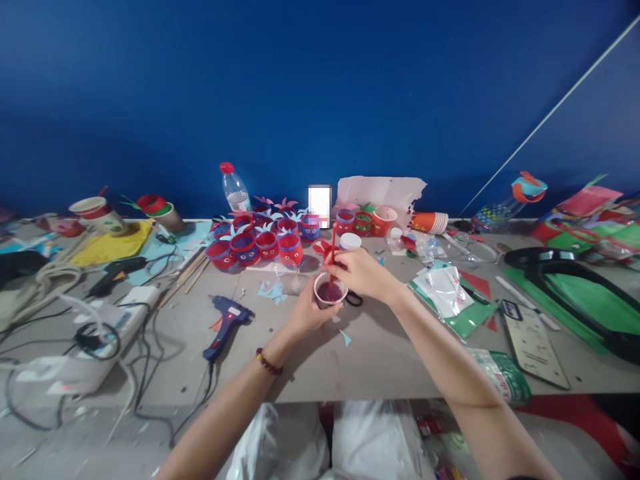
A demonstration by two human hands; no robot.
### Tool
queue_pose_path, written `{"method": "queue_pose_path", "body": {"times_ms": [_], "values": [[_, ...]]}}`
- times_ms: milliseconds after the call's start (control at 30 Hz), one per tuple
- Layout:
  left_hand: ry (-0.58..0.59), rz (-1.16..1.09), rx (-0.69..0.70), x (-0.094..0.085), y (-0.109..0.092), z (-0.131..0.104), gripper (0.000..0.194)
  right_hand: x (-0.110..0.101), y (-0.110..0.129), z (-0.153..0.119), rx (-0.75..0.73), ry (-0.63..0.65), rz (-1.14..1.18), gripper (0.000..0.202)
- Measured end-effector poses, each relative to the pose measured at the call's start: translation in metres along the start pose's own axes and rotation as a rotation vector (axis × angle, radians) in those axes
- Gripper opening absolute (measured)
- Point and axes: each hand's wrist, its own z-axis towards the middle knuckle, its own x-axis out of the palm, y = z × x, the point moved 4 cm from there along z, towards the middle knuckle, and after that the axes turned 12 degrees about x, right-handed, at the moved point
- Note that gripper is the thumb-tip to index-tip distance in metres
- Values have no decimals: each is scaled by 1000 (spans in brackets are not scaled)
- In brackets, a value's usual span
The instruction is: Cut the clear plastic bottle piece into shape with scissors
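Note:
My left hand [306, 312] is wrapped around a small white paper cup [330, 305], tilted so its opening faces me. Dark purple-red liquid [326, 293] shows inside. From above right, my right hand [365, 270] pinches a thin red stick [333, 243] that stands in the cup with its lower end in the liquid. Just right of the cup lies a black loop [355, 299], perhaps a scissors handle. Behind my hands are a white round lid [351, 241] and several red and blue cups [267, 247] with eyes and leaf-like paper tops.
A blue glue gun [226, 325] lies left of my left arm, its cord running to a power strip [107, 337]. A plastic bottle [235, 190] stands at the back. Stacked orange cups [430, 222], a phone [533, 340] and green sheets [460, 319] lie to the right.

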Motion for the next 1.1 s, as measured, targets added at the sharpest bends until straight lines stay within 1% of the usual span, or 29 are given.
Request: {"method": "queue_pose_path", "body": {"times_ms": [67, 100, 233, 300, 367, 467, 567, 700, 800, 967, 1100], "values": [[-6, 7, 2, 0, 0, 0, 64, 2, 3, 0, -49, 13, -22, 24], [-7, 9, 2, 0, 1, 0, 64, 2, 5, -1, -69, -1, -30, 24], [-4, 12, -3, 0, 3, 0, 60, -7, 12, -2, -136, -116, -41, 20], [-10, 24, -8, 0, 4, 0, 60, -8, 12, -2, -152, -136, -46, 20], [-15, 29, -3, 0, 3, 0, 60, -6, 9, -2, -134, -113, -69, 20], [-11, 10, 12, 0, 1, 1, 59, -3, 7, -2, -60, -56, -97, 22], [7, 6, 5, 0, 1, 1, 60, -6, 8, -4, 22, -14, -49, 25], [19, -12, -9, 0, 5, 0, 59, -11, 6, -4, 65, -11, 60, 24], [12, -13, -7, 0, 5, 0, 60, -8, 0, -1, 77, -29, 43, 26], [11, -21, 1, 0, 1, 1, 58, 0, 3, 2, -25, -40, -6, 26], [1, -10, 3, 0, 1, 1, 58, -4, 10, -1, -104, -134, -42, 25]]}}
